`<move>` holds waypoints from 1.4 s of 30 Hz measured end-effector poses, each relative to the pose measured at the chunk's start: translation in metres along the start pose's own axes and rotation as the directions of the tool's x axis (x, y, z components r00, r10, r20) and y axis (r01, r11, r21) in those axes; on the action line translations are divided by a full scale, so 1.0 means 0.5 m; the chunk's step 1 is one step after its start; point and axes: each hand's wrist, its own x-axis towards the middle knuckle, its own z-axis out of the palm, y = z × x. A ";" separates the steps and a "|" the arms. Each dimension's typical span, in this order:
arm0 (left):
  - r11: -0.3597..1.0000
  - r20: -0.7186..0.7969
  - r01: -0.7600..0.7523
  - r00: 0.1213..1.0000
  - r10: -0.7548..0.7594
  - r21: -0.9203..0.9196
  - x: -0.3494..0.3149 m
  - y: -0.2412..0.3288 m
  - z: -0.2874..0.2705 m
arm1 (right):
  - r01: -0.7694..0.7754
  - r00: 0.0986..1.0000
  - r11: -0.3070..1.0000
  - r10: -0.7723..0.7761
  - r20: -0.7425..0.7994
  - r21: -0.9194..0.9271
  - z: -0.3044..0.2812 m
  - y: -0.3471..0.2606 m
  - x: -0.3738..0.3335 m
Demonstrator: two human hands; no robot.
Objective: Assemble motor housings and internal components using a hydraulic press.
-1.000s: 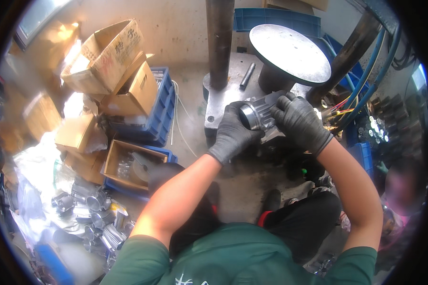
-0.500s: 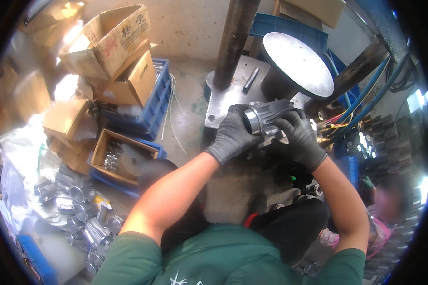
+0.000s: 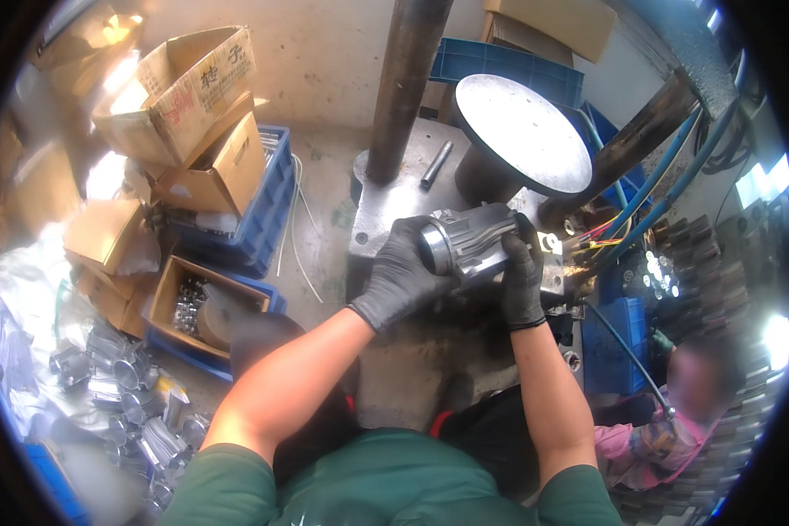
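And here's the housing [image 3: 478, 241], between the left hand [image 3: 403, 272] and the right hand [image 3: 524, 280], touching both. Beyond the left hand, a rod [image 3: 437, 164] lies on the base plate [image 3: 375, 209], right of a post [image 3: 403, 88]; beyond the right hand, a disc [image 3: 524, 131]. Left of the left hand, one carton [image 3: 180, 110] on another [image 3: 228, 180], that one in a crate [image 3: 261, 232]; nearer, heaped castings [image 3: 160, 441], as best the blur allows. Right of the right hand, a bin [image 3: 607, 361], then a co-worker [image 3: 662, 438].
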 end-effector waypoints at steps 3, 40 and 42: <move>0.964 -0.064 -0.208 0.973 0.221 0.165 0.005 -0.009 -0.017 | 0.075 0.997 0.997 -0.074 -0.034 0.029 0.044 -0.024 -0.010; 0.991 0.123 0.050 0.990 -0.066 0.126 0.041 0.001 -0.021 | -0.253 0.967 0.965 0.250 -0.055 -0.064 0.014 -0.072 -0.009; 0.995 0.124 0.031 0.991 -0.043 0.096 0.039 -0.007 -0.020 | -0.276 0.960 0.960 0.278 -0.040 0.042 -0.001 -0.059 -0.023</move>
